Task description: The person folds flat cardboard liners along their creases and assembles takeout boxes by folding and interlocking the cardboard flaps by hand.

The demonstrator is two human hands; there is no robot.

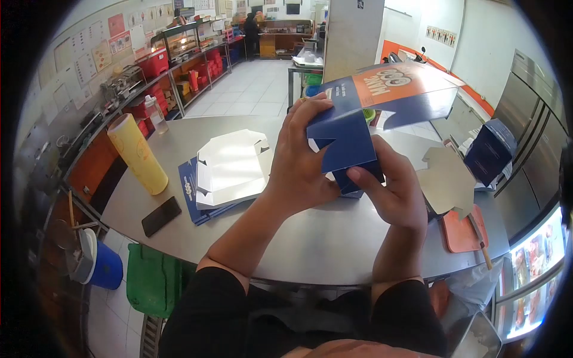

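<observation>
A blue and orange printed cardboard box (352,140), partly folded, is held up above the steel table, its long orange-topped panel reaching to the right. My left hand (301,152) grips its left side, fingers over the upper edge and thumb below. My right hand (394,185) closes on the near right corner, with the thumb against the blue flap. Left of my hands, an open white box tray (234,167) lies on flat blue cardboard pieces (190,190). To the right of my right hand rests a greyish cardboard sheet (444,179).
On the table are a yellow roll (138,155), a black phone (161,216), a clear bottle (156,114) and an orange cutting board (456,230) with a knife. A blue box (489,152) stands at the right. Far back, a person (252,34) in dark clothes stands near shelves.
</observation>
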